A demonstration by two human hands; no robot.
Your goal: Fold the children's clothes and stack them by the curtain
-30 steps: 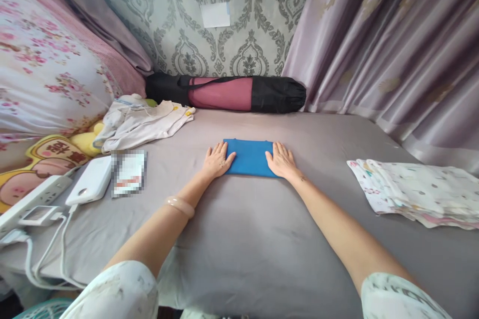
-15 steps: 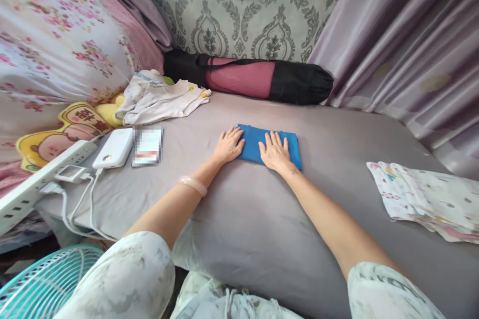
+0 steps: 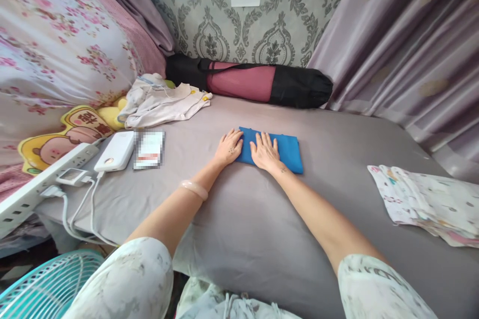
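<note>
A folded blue cloth (image 3: 286,151) lies flat on the grey bed sheet (image 3: 239,219) in the middle of the view. My left hand (image 3: 228,146) rests flat at the cloth's left edge, fingers stretched out and open. My right hand (image 3: 264,151) lies flat on the left half of the cloth, fingers spread, close beside the left hand. A pale bangle sits on my left wrist.
A stack of printed white cloths (image 3: 426,202) lies at the right. Crumpled pale clothes (image 3: 160,104) and a rolled mat in a black bag (image 3: 254,82) sit at the back. A power bank (image 3: 114,151), power strip (image 3: 41,179) and cables lie left; a teal fan (image 3: 45,286) stands below.
My right hand has slid left across the blue cloth, from its right edge to beside my left hand. The camera has shifted, so the scene sits further right and a fan shows.
</note>
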